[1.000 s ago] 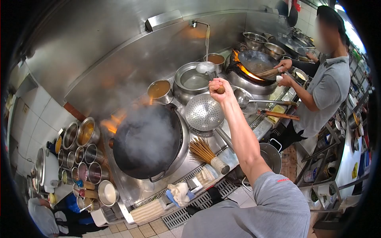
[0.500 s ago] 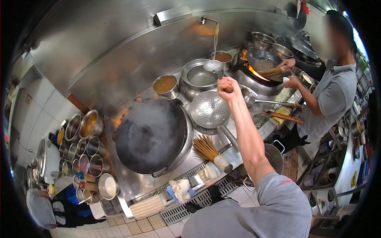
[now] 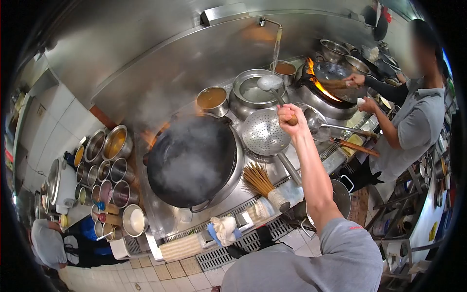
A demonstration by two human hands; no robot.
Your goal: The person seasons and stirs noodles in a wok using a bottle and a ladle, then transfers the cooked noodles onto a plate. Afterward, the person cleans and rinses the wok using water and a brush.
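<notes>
My right hand [image 3: 292, 118] is wrapped round the wooden-ended handle of a ladle [image 3: 270, 82]. The ladle's bowl is under the running tap [image 3: 278, 36], over the round metal pot [image 3: 239, 107]. Just below my hand lies a perforated strainer [image 3: 265, 135] with a long handle. To the left, a large dark wok [image 3: 187, 168] gives off steam that partly hides its inside, and flame shows at its back left rim. A bamboo brush [image 3: 260, 180] rests between the wok and the counter's front edge. My left hand is out of sight.
On the right a co-worker [image 3: 418, 112] holds a brush in a second wok [image 3: 335, 73] with flames at its side. Several metal containers [image 3: 121, 170] crowd the left. A cloth [image 3: 224, 231] lies on the front edge. Another person [image 3: 48, 243] is at lower left.
The view has shifted, so the stove appears further right. My right hand still holds the ladle under the tap. Flames at the co-worker's wok rise higher, and the co-worker's brush has moved.
</notes>
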